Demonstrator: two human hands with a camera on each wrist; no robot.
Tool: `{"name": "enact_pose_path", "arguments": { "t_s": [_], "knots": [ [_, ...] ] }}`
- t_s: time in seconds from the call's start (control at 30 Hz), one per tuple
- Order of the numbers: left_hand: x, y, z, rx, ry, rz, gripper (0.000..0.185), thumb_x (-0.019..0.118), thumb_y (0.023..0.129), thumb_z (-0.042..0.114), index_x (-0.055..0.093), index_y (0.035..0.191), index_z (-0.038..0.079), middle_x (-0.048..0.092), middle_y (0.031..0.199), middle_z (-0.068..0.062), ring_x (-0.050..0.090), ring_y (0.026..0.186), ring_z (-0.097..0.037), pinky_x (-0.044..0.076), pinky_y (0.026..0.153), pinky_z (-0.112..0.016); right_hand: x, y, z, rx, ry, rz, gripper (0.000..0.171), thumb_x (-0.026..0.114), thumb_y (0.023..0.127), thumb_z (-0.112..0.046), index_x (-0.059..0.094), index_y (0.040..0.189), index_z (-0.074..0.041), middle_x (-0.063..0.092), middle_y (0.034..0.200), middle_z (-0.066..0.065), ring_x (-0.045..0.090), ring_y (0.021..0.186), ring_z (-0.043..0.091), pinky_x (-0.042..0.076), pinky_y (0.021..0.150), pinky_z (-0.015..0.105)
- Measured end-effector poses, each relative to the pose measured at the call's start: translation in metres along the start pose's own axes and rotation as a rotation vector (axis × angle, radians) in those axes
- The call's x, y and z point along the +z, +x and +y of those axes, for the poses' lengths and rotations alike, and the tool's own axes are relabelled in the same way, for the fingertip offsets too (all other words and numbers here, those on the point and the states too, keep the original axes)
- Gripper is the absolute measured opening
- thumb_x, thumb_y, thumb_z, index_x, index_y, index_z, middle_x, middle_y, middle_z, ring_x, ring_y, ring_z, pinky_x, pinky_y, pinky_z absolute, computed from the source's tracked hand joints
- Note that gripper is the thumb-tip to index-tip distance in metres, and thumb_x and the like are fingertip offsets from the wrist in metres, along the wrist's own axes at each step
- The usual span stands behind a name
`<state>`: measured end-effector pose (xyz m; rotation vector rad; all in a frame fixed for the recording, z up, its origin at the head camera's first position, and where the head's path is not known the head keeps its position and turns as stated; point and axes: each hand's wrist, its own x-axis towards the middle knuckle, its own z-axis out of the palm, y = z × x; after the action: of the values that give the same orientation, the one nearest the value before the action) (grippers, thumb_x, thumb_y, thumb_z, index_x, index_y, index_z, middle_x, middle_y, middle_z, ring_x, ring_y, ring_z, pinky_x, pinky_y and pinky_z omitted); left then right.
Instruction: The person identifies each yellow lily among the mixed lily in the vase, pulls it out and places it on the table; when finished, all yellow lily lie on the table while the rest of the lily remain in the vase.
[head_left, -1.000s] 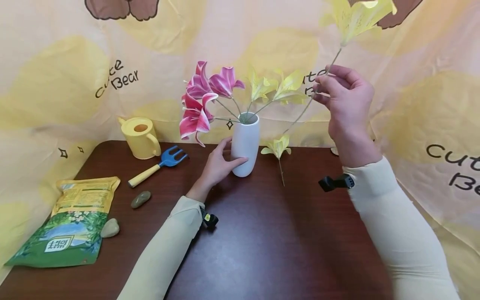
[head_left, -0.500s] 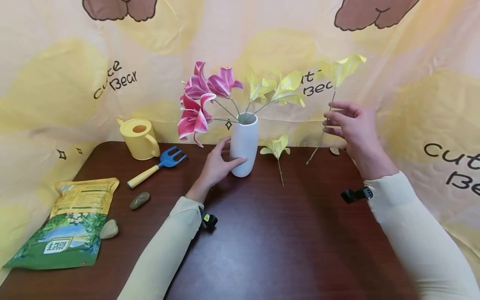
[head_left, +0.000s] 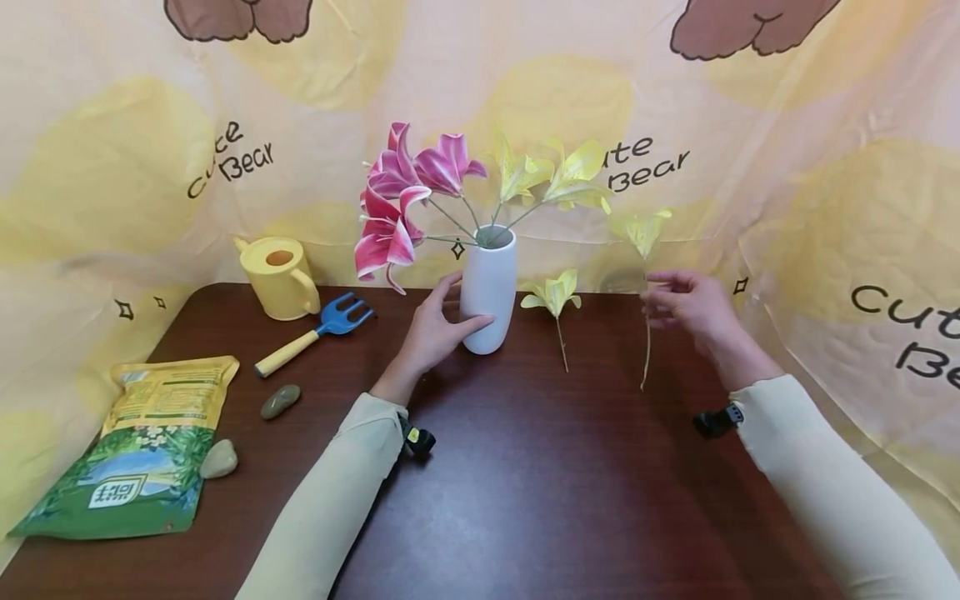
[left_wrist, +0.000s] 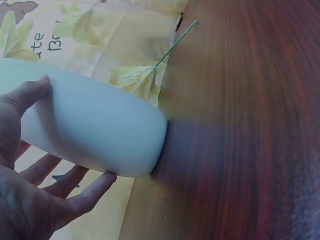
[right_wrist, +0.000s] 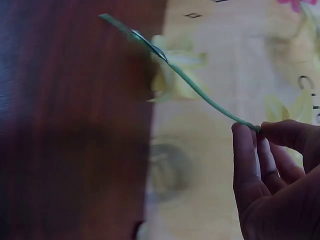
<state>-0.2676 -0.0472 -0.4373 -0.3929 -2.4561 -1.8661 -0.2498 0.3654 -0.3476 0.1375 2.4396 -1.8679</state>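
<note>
Dark wood bench (head_left: 525, 500), bear-print cloth (head_left: 112, 125) behind. Far left: bag (head_left: 135, 450), two stones (head_left: 281, 400), yellow can (head_left: 279, 275), blue fork (head_left: 315, 333). Centre: white vase (head_left: 491, 287) upright on bench, pink lilies (head_left: 401, 200) and yellow lilies (head_left: 551, 175) in it. Left hand (head_left: 435, 329) cupped round vase base, thumb and fingers curled on it. Loose lily (head_left: 557, 300) lies flat just right of vase. Right hand (head_left: 693, 304) pinches stem (head_left: 647, 342) of a yellow lily, near upright, bloom up, lower tip close to bench; contact unclear.
</note>
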Motion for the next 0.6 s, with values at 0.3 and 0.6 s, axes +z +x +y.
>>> {"name": "enact_pose_path", "arguments": {
  "t_s": [0.3, 0.6],
  "knots": [
    [-0.001, 0.0, 0.001, -0.01, 0.013, 0.001, 0.087, 0.093, 0.093, 0.04, 0.048, 0.167, 0.029, 0.062, 0.161, -0.013, 0.062, 0.147, -0.038, 0.052, 0.122, -0.066, 0.007, 0.004, 0.047, 0.103, -0.111, -0.065, 0.042, 0.066, 0.112, -0.008, 0.055, 0.151, 0.002, 0.077, 0.088, -0.019, 0.077, 0.083, 0.006, 0.07, 0.076, 0.03],
    [-0.001, -0.001, 0.001, -0.016, 0.019, 0.002, 0.087, 0.093, 0.093, 0.042, 0.048, 0.166, 0.03, 0.062, 0.16, -0.011, 0.062, 0.146, -0.038, 0.052, 0.122, -0.067, 0.013, 0.009, 0.072, 0.173, -0.07, -0.11, 0.051, 0.064, 0.112, -0.008, 0.049, 0.16, 0.005, 0.08, 0.089, -0.018, 0.079, 0.086, 0.009, 0.07, 0.078, 0.03]
  ]
}}
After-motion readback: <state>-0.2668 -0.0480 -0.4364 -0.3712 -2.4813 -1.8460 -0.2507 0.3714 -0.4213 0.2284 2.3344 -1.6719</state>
